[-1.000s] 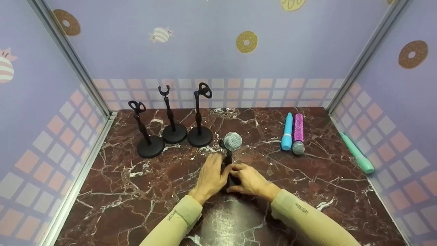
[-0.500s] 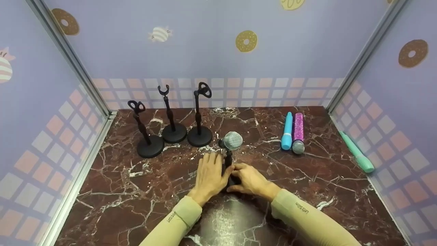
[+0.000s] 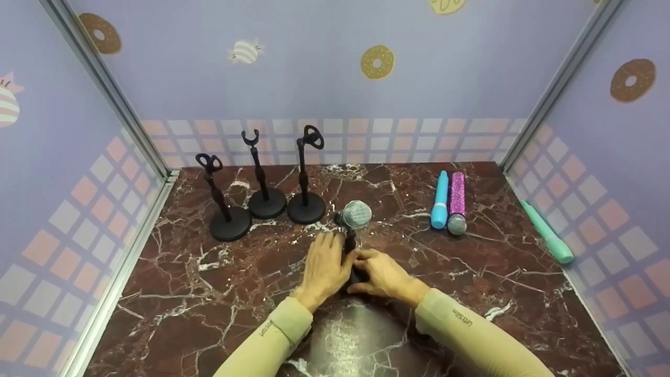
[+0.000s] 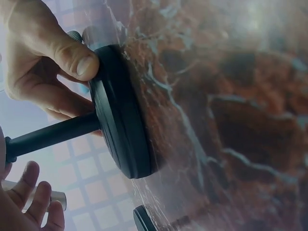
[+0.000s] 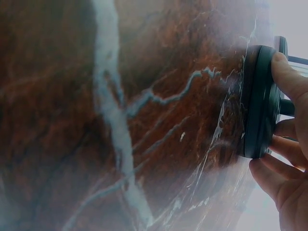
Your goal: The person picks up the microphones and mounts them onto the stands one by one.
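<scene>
Near the middle of the marbled table, a black microphone stand bears a microphone (image 3: 357, 214) with a silver mesh head. My left hand (image 3: 322, 267) holds its pole (image 4: 55, 137), thumb on the near side; the other fingers reach forward on the left, beside the microphone's silver tail end (image 4: 57, 199). My right hand (image 3: 384, 275) grips the round base (image 5: 259, 103) at the right, with the thumb on its rim in the right wrist view. Both hands hide much of the stand in the head view, and its base rests on or very close to the tabletop.
Three bare microphone stands (image 3: 230, 224) (image 3: 267, 203) (image 3: 306, 208) stand at the back left. A blue microphone (image 3: 440, 201) and a glittery purple microphone (image 3: 457, 196) lie at the back right. A teal microphone (image 3: 547, 233) lies along the right wall. Printed panels enclose the table.
My left fingers have shifted slightly and spread a little since the first frame. The right hand and the stand stay practically in place.
</scene>
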`<state>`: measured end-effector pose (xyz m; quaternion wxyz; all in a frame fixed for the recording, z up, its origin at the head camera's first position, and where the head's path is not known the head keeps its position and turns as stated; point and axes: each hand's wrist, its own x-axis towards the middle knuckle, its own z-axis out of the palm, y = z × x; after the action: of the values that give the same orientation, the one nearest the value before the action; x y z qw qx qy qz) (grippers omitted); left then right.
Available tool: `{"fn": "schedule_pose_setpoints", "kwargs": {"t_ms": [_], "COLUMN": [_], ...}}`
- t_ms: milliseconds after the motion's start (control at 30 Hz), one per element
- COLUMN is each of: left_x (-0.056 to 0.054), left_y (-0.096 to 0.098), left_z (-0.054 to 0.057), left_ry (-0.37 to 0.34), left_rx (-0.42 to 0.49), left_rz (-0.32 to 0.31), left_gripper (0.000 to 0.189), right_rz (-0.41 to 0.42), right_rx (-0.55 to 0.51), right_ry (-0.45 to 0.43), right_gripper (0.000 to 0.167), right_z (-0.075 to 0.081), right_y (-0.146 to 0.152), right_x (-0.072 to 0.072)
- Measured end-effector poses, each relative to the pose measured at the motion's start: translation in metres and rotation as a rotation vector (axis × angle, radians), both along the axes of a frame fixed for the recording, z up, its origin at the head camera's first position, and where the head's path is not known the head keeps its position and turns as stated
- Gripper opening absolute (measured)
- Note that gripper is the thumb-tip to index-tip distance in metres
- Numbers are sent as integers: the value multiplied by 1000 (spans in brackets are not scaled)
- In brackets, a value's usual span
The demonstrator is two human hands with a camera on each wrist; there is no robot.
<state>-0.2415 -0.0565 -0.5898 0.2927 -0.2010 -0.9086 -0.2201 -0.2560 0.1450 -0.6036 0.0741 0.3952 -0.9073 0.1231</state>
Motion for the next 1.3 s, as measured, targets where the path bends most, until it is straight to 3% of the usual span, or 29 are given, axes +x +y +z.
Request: {"fn": "schedule_pose_setpoints", "kwargs": {"t_ms": [200, 333, 433, 700, 833, 933, 1067, 1300], "left_x": [2, 5, 7, 5, 3, 0, -3, -3], "left_y": [-1, -2, -2, -2, -1, -1, 1, 1], "left_z": [4, 8, 12, 20, 23, 25, 27, 30], "left_ry": [-90, -112, -71, 36, 58, 76, 101, 91], "left_rx": [69, 147, 198, 223, 243, 261, 286, 319], "left_rz": [-3, -35, -60, -94, -103, -117, -123, -124], "left_gripper": [48, 56, 67, 33, 30, 28, 23, 21], "right_rz": [-11, -19, -19, -32, 10, 7, -15, 10], "right_rx": [-12, -23, -79, -533, -647, -651, -580, -533], "right_ry": [-14, -54, -80, -28, 55, 154, 276, 350], "right_gripper": [62, 62, 59, 36, 36, 39, 40, 31], "right_z": [-1, 2, 5, 17, 22, 23, 20, 12], "right_y": [0, -1, -1, -1, -6, -8, -8, -9], "right_x": [1, 2, 2, 0, -2, -3, -5, -9]}}
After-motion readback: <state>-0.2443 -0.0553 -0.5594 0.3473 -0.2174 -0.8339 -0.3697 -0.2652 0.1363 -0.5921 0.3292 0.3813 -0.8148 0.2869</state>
